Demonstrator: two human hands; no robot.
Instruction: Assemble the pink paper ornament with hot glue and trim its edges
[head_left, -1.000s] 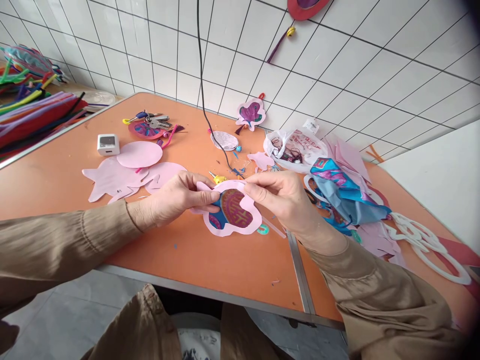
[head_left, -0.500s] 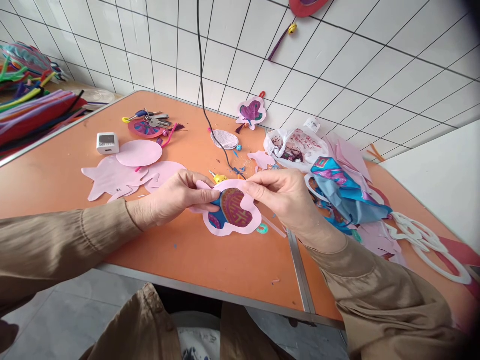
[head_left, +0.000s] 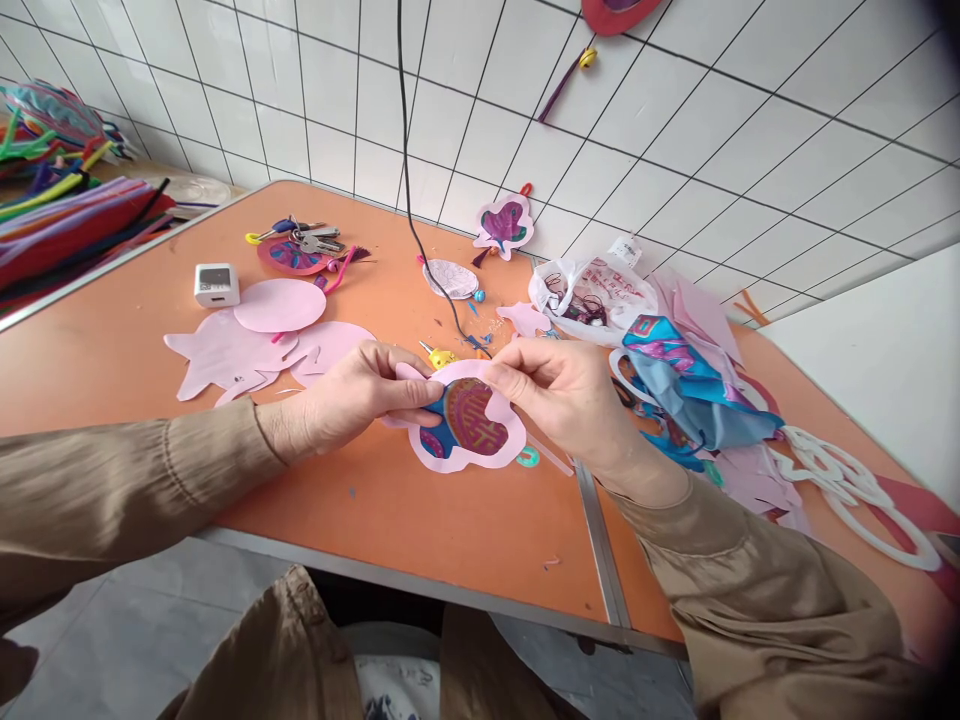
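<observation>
Both of my hands hold a pink paper cut-out (head_left: 469,425) with a blue and maroon patterned centre, just above the orange table (head_left: 420,520). My left hand (head_left: 352,395) pinches its left edge with thumb and fingers closed. My right hand (head_left: 562,395) pinches its upper right edge, fingers curled. A small yellow clip (head_left: 437,355) lies just behind the cut-out.
Plain pink paper shapes (head_left: 255,345) and a white small box (head_left: 216,284) lie to the left, keys (head_left: 304,238) behind them. Blue patterned fabric (head_left: 686,385), a plastic bag (head_left: 592,295) and white cut frames (head_left: 855,485) crowd the right. A black cable (head_left: 409,190) hangs down. Pipe cleaners (head_left: 60,220) are piled far left.
My right hand's fingers have shifted slightly left along the cut-out's top edge. The cut-out has stayed in nearly the same place.
</observation>
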